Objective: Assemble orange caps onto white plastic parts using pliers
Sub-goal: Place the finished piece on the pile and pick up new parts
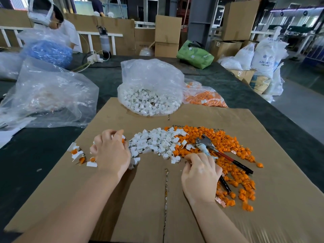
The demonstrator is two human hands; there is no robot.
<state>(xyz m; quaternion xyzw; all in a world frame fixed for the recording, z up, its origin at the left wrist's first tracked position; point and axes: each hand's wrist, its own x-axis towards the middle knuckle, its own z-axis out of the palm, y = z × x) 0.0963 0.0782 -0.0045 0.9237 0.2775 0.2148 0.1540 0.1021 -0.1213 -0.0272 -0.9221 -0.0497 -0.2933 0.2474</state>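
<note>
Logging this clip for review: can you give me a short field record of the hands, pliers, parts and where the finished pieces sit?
left hand: curled at the white parts pile; grip unclear
right hand: on the pliers
pliers: lying across the orange caps
finished pieces: few, left of the left hand
surface: cardboard sheet
supply: bag of white parts, bag of orange caps behind

pliers (206, 146) on caps (233, 151), seemingly right of parts (154, 141)
</note>
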